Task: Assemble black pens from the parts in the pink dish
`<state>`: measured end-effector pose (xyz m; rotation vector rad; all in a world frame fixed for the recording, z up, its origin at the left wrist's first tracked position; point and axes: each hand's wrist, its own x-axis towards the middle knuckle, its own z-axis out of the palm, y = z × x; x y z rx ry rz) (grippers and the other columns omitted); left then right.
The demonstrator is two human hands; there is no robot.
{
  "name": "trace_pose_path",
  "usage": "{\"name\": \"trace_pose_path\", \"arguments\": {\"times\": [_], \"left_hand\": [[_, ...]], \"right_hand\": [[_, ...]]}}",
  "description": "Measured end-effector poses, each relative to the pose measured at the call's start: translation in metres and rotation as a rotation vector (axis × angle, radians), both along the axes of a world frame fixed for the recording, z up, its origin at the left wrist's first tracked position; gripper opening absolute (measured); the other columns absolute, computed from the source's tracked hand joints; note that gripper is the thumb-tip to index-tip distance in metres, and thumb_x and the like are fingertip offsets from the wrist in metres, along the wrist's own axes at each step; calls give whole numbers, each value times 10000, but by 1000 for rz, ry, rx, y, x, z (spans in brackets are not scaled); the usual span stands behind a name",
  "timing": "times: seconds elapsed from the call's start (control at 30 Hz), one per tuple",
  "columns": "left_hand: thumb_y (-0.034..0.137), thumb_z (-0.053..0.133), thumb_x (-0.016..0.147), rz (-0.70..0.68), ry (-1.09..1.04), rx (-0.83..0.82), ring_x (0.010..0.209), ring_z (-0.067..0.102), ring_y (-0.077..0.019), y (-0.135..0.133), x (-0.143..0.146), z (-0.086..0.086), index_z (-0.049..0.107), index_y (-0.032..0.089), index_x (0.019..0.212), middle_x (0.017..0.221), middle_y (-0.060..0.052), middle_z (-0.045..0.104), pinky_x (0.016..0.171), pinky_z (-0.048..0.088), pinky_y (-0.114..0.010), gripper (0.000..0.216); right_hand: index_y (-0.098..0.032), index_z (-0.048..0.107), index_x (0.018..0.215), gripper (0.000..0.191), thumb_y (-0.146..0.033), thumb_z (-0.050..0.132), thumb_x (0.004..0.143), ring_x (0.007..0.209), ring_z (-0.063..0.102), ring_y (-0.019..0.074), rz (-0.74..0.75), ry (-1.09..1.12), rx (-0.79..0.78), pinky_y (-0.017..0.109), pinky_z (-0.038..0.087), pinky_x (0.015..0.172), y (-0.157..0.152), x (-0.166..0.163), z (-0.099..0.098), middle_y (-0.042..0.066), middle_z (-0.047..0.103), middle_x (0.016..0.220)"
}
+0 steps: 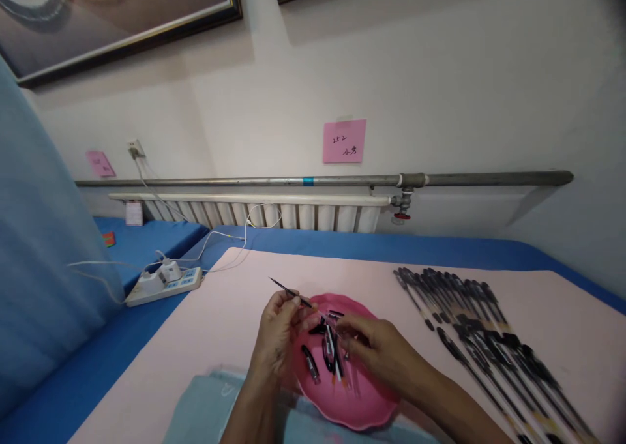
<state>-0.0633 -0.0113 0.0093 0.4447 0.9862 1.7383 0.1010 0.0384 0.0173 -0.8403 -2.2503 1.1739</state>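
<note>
My left hand (278, 332) is closed in a pinch around a slim dark pen refill (282, 287), its pointed tip facing up and to the left. The refill's other end slants down toward my right hand (384, 354), whose fingers are bent together near it. What those fingers pinch is too small and blurred to make out. Under both hands a pink plate (359, 422) with a wavy rim holds several loose pen parts. Among these are a black pen cap (310, 364) with a clip and thin clear pieces with orange ends.
Capped black pens (469, 300) lie in two slanted rows at right on the pink sheet (210, 326). A power strip (163, 286) with plugs and white cables stands at left. Light blue cloth (198, 408) lies at the front. A radiator (313, 216) runs along the wall.
</note>
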Motion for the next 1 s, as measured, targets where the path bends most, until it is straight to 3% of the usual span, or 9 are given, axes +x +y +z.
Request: {"name": "trace_pose_path", "arguments": {"times": [0.27,0.4,0.53,0.63,0.7,0.8,0.9,1.0], "left_hand": [[292,695,678,-24,190,-1,587,614,-106,-1,4,-2,541,147,772,675,-2,625,590,514,-236,232],[298,678,699,-113,256,7,653,622,-127,-1,11,-8,586,138,813,758,-30,635,586,508,-236,217],[319,643,736,-317,156,-41,713,639,-156,-6,22,-6,596,148,974,911,-85,652,563,502,-235,297],[287,652,727,-524,121,-29,685,649,-168,-10,32,-2,596,172,1034,889,-86,663,539,496,-236,333],[246,674,702,-566,131,-14,651,654,-170,-12,35,0,587,199,1066,837,-66,667,529,498,-238,377],[225,697,676,-491,134,-43,612,658,-165,-10,30,1,590,188,1034,817,-63,670,526,508,-238,375],[219,698,680,-309,115,-82,659,670,-174,-7,15,3,576,154,973,867,-84,677,592,540,-273,324],[184,662,712,-128,108,-111,705,671,-179,-5,-1,5,549,146,926,851,-81,679,597,551,-288,245]], "right_hand": [[-227,634,764,167,-143,491,783,675,588,161,8,-44,92,258,447,625,0,1,-1,-10,654,721],[-226,650,780,157,-164,505,775,696,612,163,-15,36,-14,263,467,646,-2,-1,0,-9,674,740],[-210,653,841,157,-186,526,752,724,627,162,-94,151,-158,261,479,665,-3,-2,2,-6,684,768],[-199,648,879,183,-223,506,767,673,623,156,-162,190,-260,251,483,598,-3,-2,3,3,683,769],[-198,648,844,176,-242,490,780,663,621,154,-189,201,-253,247,481,587,-2,-2,5,2,677,748],[-201,649,858,212,-276,455,818,676,619,158,-231,186,-79,264,480,635,2,1,5,9,673,748],[-197,632,879,224,-249,419,838,730,611,172,-280,44,234,291,469,679,10,5,-2,37,669,816],[-211,629,792,193,-163,443,794,754,594,192,-207,-98,400,316,455,691,18,8,-16,34,655,785]]}}
